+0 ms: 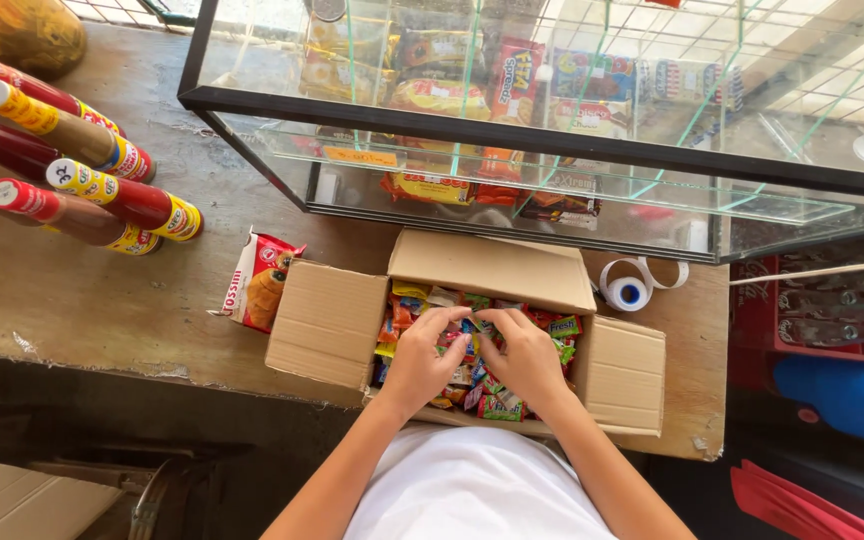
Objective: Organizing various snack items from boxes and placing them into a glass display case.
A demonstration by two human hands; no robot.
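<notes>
An open cardboard box (327, 320) sits on a worn wooden counter (72, 300), its flaps spread out. Inside lie several small, colourful candy packets (407, 305). My left hand (422, 360) and my right hand (524, 358) are both down in the box, side by side, fingers curled into the packets. The fingertips of both meet near the middle of the heap. Whether either hand has closed on a packet is hidden by the fingers.
A glass display case (552, 150) with a black frame holds snack packs behind the box. Several sauce bottles (102, 190) lie at the left. A biscuit pack (257, 280) rests beside the box, tape rolls (630, 288) to its right, a red crate (812, 315) beyond.
</notes>
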